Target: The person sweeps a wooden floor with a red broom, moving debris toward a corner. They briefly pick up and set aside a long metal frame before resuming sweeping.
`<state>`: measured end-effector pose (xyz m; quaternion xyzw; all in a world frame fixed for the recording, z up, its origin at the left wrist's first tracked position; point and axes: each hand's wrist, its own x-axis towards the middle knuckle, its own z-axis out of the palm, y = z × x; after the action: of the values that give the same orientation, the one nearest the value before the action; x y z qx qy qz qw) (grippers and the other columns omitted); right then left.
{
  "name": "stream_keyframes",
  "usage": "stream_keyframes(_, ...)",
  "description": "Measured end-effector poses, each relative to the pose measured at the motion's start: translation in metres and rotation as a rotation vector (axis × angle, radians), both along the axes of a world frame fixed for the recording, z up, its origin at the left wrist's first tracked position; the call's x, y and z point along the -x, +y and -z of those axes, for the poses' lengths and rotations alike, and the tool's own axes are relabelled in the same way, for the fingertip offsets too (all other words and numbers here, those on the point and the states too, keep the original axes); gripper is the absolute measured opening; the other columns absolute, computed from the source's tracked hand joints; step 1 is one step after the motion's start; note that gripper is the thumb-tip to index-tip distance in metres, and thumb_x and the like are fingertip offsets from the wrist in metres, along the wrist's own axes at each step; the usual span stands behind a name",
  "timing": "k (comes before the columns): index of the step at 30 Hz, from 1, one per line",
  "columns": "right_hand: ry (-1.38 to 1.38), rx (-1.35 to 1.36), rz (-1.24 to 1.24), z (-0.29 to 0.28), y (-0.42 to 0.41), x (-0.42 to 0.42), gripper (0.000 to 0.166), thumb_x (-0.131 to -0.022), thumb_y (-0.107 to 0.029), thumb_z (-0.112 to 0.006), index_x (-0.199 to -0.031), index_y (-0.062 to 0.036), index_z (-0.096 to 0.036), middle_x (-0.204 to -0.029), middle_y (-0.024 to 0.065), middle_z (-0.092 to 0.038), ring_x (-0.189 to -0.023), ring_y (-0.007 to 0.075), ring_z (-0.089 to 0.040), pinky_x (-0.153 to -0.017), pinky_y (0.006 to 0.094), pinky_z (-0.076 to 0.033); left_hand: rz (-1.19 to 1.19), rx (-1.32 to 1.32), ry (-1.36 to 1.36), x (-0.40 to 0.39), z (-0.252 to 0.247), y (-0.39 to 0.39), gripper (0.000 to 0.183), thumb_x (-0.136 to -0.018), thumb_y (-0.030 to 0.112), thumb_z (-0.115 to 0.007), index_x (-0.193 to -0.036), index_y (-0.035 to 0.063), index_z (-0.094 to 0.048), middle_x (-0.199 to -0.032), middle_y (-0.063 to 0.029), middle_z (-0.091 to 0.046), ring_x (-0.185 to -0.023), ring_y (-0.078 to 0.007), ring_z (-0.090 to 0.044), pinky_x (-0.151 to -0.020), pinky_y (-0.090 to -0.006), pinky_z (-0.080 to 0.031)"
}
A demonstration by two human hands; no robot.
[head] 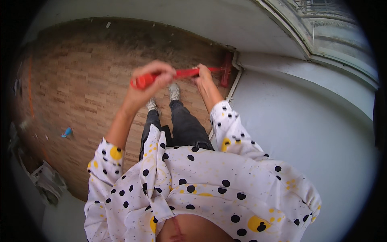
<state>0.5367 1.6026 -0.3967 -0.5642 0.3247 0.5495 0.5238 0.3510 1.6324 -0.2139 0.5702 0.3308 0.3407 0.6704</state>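
Note:
I hold a red long-handled broom across my front in both hands. My left hand, blurred, wraps the thick end of the handle, palm partly turned to view. Further down the shaft, my right hand is closed around it. The red broom head is at the floor near the room's corner, by the wall; its bristles are too dark and blurred to make out. Below the handle are my light sneakers on the wood-look floor.
A pale pipe runs along the foot of the right wall, under a window. Dirt and small scraps lie by the far wall. To the left are a blue object, an orange strip and a whitish bag.

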Motion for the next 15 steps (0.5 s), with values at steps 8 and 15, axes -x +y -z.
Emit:
stream_keyframes(8, 0.039, 0.094, -0.085, -0.013, 0.002, 0.009, 0.005, -0.077, -0.010, -0.041, -0.078, -0.0052, -0.039, -0.057, 0.0054, -0.044, -0.046, 0.0162, -0.046, -0.038, 0.0290, -0.039, -0.058, 0.014, 0.029, 0.004, -0.009, -0.006, 0.006, -0.076, 0.007, -0.054, -0.078, 0.0008, -0.056, -0.074, -0.0025, -0.054, -0.067, -0.0070, -0.049, -0.060, -0.0192, -0.040)
stream_keyframes(15, 0.005, 0.163, -0.171, 0.018, 0.005, -0.010, 0.006, -0.079, -0.013, -0.041, -0.078, -0.0068, -0.040, -0.059, 0.0059, -0.044, -0.044, 0.0161, -0.044, -0.036, 0.0284, -0.036, -0.085, 0.214, -0.005, -0.009, 0.010, 0.009, 0.009, -0.077, 0.009, -0.054, -0.081, 0.0005, -0.055, -0.075, -0.0011, -0.054, -0.069, -0.0070, -0.050, -0.062, -0.0198, -0.041)
